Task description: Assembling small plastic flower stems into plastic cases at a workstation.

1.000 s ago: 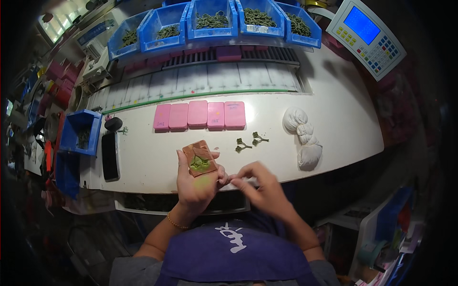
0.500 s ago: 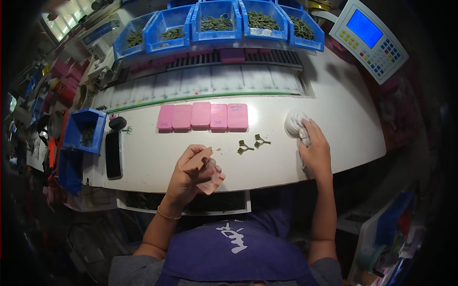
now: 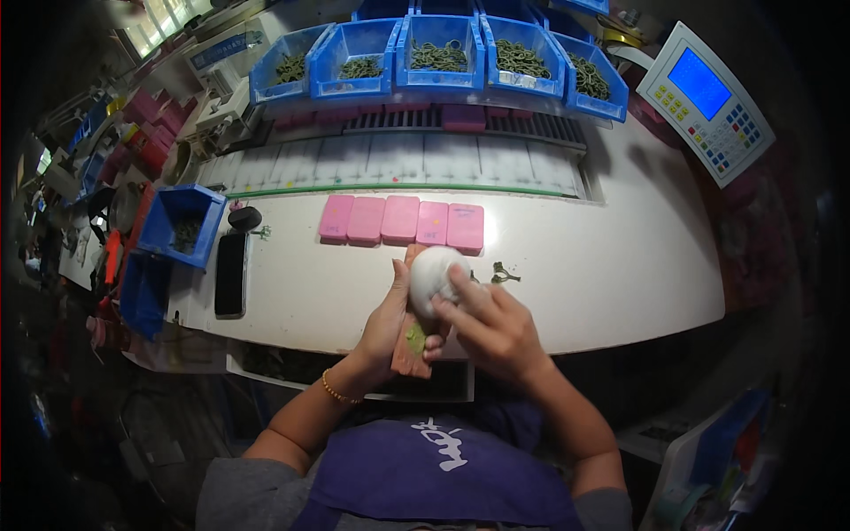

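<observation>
While the left hand is half curled in front of the table's near edge, it cradles a flat, reddish-brown slab-like piece, the thumb lying along the left side and fingertips showing around the right side. The slab stands lengthwise, its lower end jutting toward the body, and a yellow-green patch marks its surface. The right hand, slightly blurred, is partly closed around a rounded, white cloth bundle, with its fingers spread over the right side of the cloth. The bundle covers the upper part of the slab; whether it presses on it or sits just above cannot be told.

Just beyond the hands, five pink, round-cornered rectangular blocks stand in a row on the white, curved-edged table. Near the bundle's right side lies a dark green, forked small piece; a bit of another shows beside the right fingers, mostly hidden. Well to the left lie a black, flat, phone-like rectangle and a small, black, rounded object. Across the back, blue plastic bins hold heaps of dark green pieces.
</observation>
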A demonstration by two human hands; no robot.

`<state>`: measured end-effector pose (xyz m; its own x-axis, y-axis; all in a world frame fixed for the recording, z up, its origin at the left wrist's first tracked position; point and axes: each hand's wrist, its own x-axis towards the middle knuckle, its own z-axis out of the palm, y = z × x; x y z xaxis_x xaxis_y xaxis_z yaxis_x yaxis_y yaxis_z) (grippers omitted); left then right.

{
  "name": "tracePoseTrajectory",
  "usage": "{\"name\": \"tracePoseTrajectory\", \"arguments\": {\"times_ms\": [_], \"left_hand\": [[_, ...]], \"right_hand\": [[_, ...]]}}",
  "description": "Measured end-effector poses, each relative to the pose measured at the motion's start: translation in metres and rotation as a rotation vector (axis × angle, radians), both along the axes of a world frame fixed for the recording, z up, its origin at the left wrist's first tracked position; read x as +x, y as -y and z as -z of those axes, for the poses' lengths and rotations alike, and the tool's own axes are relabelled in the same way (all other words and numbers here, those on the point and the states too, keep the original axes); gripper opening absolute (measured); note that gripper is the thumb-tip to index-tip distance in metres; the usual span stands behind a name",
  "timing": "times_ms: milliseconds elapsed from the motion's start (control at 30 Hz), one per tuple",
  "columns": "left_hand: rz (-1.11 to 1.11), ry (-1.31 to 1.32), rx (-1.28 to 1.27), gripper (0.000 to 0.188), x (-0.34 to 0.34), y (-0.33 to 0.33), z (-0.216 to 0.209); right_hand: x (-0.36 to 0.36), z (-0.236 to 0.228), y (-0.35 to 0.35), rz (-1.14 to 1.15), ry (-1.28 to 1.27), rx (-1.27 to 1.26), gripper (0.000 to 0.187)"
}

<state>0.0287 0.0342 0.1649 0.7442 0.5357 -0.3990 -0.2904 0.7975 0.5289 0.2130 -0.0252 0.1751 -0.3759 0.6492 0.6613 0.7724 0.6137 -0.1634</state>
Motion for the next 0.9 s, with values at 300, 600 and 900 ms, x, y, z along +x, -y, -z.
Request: {"name": "tracePoseTrajectory", "arguments": {"times_ms": [300,600,900], "left_hand": [[-0.042,-0.11,0.209,0.077,-0.005,-0.011,0.01],[-0.218,-0.211,0.333,0.077,0.011,-0.009,0.009],[-0.009,-0.006,0.197,0.069,0.006,-0.01,0.016]], "right_hand": [[0.012,-0.002,0.009,0.091,-0.339,-0.008,0.058],[-0.017,0.015,0.044,-0.047,-0.567,-0.381,0.056],[0.066,-0.002,0.027,0.628,-0.198,-0.143,0.044]]}}
